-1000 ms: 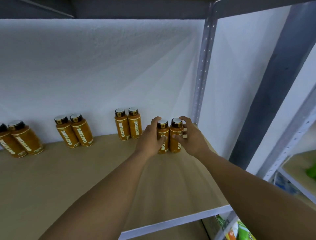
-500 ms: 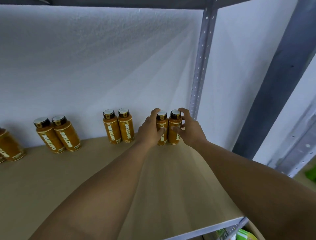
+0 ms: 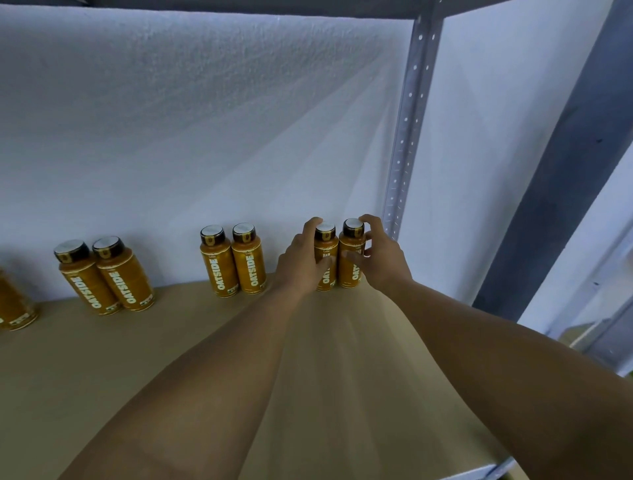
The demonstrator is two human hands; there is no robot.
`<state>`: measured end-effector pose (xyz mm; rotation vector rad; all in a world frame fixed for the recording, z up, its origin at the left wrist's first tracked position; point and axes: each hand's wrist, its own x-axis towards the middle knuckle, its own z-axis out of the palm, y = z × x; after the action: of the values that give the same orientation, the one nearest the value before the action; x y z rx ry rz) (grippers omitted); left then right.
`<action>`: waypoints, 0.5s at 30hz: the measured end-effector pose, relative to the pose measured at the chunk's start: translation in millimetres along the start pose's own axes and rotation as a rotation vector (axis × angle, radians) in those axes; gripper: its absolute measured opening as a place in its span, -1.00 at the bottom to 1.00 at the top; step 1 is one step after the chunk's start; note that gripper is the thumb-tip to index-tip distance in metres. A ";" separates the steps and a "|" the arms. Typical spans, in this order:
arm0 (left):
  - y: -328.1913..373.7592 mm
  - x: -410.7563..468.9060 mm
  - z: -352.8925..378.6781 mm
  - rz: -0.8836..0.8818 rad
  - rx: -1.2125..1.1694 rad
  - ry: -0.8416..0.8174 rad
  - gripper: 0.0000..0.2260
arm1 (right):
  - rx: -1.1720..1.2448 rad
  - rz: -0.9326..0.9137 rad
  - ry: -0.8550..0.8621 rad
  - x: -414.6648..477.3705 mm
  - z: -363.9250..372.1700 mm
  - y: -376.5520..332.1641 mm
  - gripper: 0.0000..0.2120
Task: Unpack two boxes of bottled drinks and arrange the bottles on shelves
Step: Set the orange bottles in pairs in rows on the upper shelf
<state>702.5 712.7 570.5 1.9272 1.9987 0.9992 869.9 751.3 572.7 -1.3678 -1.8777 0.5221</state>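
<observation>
- A tan shelf board (image 3: 85,377) is running left to right, with its pale front edge (image 3: 472,474) showing at the near right corner.
- A white textured wall (image 3: 205,120) is closing off the far side. A dark upper shelf (image 3: 239,3) is hanging overhead.
- A perforated grey upright (image 3: 407,130) is standing at the far right corner of the board. A broader dark post (image 3: 565,171) is rising nearer, further right.
- Orange OATSIDE bottles are standing in pairs along the wall: a middle pair (image 3: 233,263), a left pair (image 3: 102,277), and one bottle cut off at the left edge (image 3: 13,305).
- The left hand (image 3: 301,263) is gripping the left held bottle (image 3: 325,246), fingers (image 3: 313,228) wrapping round its far side and the thumb lying on the label.
- The right hand (image 3: 380,260) is gripping the right held bottle (image 3: 351,253), fingers (image 3: 371,222) curling over the shoulder by the cap and the thumb lying across the label.
- Both held bottles are standing upright on the board, touching each other, at the far right, just left of the upright.
- Against a second ago: the held pair is sitting further back, level with the other pairs at the wall rather than forward of them. Both grips are staying on.
- Against half a second ago: the pair and hands are barely differing. The view is sitting slightly further right, cutting off more of the leftmost bottle.
</observation>
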 end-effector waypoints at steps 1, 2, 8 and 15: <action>-0.1 1.1 0.2 -0.002 -0.003 0.000 -0.33 | 0.007 0.001 -0.002 1.0 0.3 0.0 -0.35; -0.5 2.3 0.8 -0.003 -0.007 0.002 -0.33 | 0.016 0.001 -0.002 1.9 0.6 0.3 -0.34; -2.9 7.4 4.0 -0.006 -0.005 0.017 -0.32 | 0.054 -0.007 -0.020 1.4 -0.5 8.6 -0.29; -3.2 11.0 6.3 -0.011 0.000 0.026 -0.32 | 0.061 -0.023 -0.023 4.2 1.2 13.5 -0.30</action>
<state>702.0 725.4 567.4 1.9107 2.0207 1.0273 876.9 760.0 564.0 -1.3043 -1.8788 0.5806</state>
